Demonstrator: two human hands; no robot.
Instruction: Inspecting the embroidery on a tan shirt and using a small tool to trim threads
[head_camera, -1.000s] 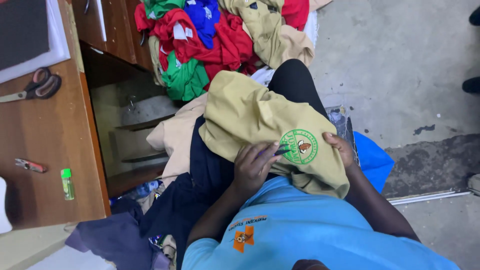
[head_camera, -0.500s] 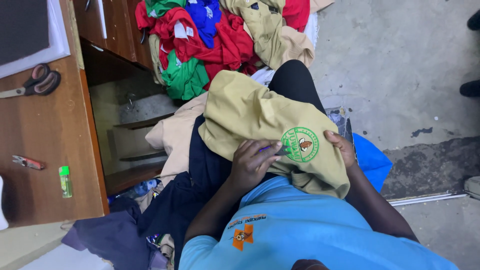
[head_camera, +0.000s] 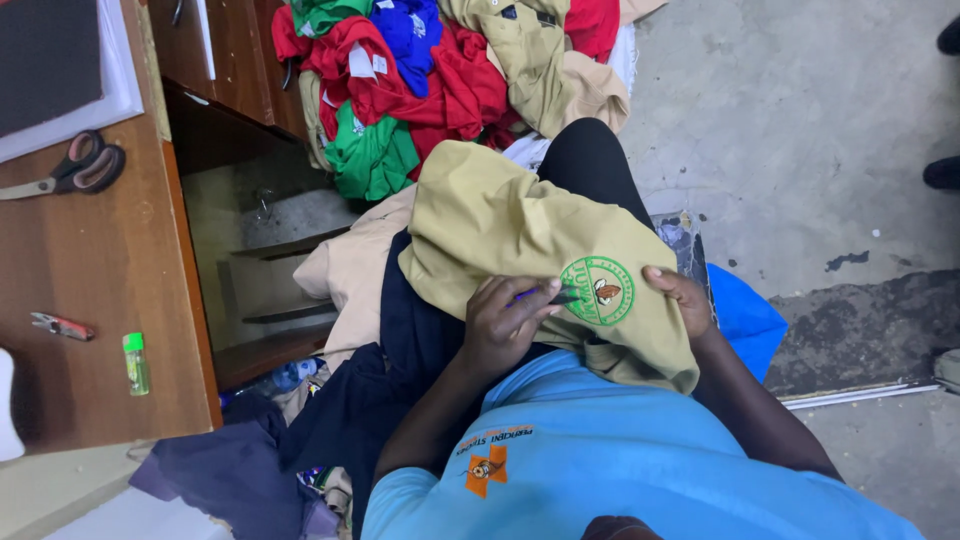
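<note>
Hands working on a khaki shirt spread across the lap.

The left hand (head_camera: 510, 322) pinches a small dark tool (head_camera: 548, 295) against the shirt (head_camera: 500, 225) at its round green badge (head_camera: 597, 290); the right hand (head_camera: 680, 297) presses flat, fingers open, on the cloth beside the badge. Farther off, a heap of clothes (head_camera: 420, 70) lies on the floor.

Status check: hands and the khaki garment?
Left hand pinches a small tool at the green emblem. Right hand pins the khaki garment on the lap. Nothing blocking.

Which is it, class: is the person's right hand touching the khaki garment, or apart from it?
Touching. The head view shows the right hand with its fingers pressed flat on the khaki garment, beside the green round emblem.
</note>
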